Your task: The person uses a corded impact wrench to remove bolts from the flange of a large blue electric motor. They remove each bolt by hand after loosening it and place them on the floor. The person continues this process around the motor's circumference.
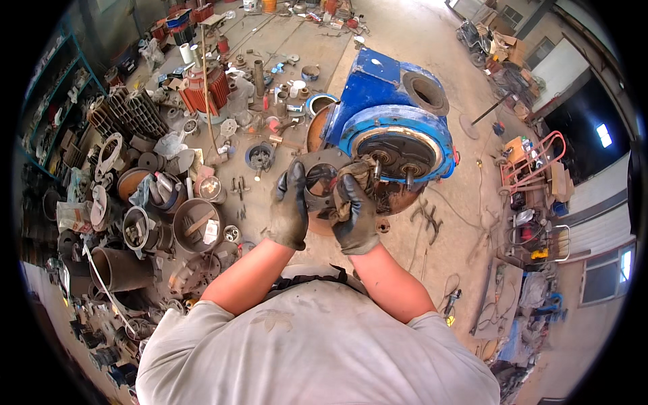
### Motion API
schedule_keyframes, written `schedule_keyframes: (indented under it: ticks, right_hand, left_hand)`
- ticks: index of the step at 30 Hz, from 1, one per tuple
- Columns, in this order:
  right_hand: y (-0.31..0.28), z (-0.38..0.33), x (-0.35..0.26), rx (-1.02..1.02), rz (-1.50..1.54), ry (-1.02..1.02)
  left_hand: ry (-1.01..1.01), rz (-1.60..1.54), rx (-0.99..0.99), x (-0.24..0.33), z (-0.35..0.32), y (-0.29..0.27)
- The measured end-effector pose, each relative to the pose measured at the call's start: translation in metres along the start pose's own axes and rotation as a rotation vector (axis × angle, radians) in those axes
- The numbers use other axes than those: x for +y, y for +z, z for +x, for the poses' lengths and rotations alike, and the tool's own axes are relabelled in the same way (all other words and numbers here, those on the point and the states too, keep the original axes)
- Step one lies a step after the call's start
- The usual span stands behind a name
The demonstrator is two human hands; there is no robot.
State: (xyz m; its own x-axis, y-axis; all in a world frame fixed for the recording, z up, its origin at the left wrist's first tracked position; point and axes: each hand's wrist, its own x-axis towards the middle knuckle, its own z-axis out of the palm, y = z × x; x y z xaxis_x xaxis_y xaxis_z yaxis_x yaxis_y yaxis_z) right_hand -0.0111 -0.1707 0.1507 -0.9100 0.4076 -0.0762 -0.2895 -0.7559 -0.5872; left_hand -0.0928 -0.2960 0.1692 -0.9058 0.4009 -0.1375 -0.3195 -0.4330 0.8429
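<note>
At frame centre, the gloved left hand (289,206) and right hand (356,216) both curl closed around a dark ring (320,189) before the blue housing (378,101)

A blue gearbox housing (398,115) is seen on the concrete floor (405,40). To the left, a red finned motor (206,88), steel pipes (125,266), rings and small parts are scattered. Blue shelving (57,74) is set along the far left. A red hand truck (540,158) is stood at the right, near cardboard boxes (506,47).
</note>
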Motion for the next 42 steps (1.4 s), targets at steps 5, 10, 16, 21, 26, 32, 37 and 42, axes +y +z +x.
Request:
schedule_keyframes:
  ticks: [5, 10, 16, 21, 26, 32, 37, 42]
  right_hand:
    - [0.031, -0.013, 0.069, 0.109, -0.555, -0.264]
    - [0.010, -0.011, 0.079, 0.090, -0.229, 0.148]
    - [-0.019, -0.026, 0.086, 0.287, -0.222, 0.213]
    - [-0.029, -0.011, 0.102, 0.373, -0.586, 0.130]
    - [-0.149, -0.045, 0.087, 0.502, -0.934, 0.245]
    - [-0.169, -0.134, 0.128, 0.573, -1.132, 0.625]
    - [-0.210, -0.185, 0.164, 0.749, -1.189, 0.814]
    - [-0.228, -0.161, 0.178, 0.641, -1.277, 1.029]
  left_hand:
    - [-0.010, -0.187, 0.089, -0.015, 0.010, -0.017]
    - [0.091, 0.362, 0.002, -0.061, -0.006, -0.067]
    - [-0.090, 0.151, -0.108, -0.057, -0.038, -0.083]
    - [-0.227, 0.250, 0.030, -0.099, -0.027, -0.143]
    - [-0.582, 0.255, 0.105, -0.156, -0.010, -0.287]
    - [-1.106, 0.893, 0.406, -0.356, -0.031, -0.537]
    - [-1.414, 0.647, 0.499, -0.413, 0.016, -0.596]
    - [-1.318, 0.543, 0.650, -0.593, 0.041, -0.685]
